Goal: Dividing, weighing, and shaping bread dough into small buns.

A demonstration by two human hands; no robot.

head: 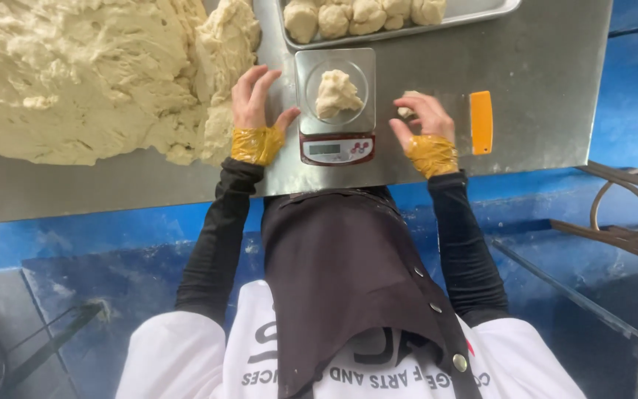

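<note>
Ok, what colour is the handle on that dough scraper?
Orange; the scraper handle shows best in the head view, just beyond the right hand.

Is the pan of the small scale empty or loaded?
Loaded: one dough lump sits on the round pan of the scale, between the left hand and right hand.

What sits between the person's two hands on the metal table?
In the head view, a small kitchen scale sits between the left hand and the right hand, with a dough lump on its platform.
</note>
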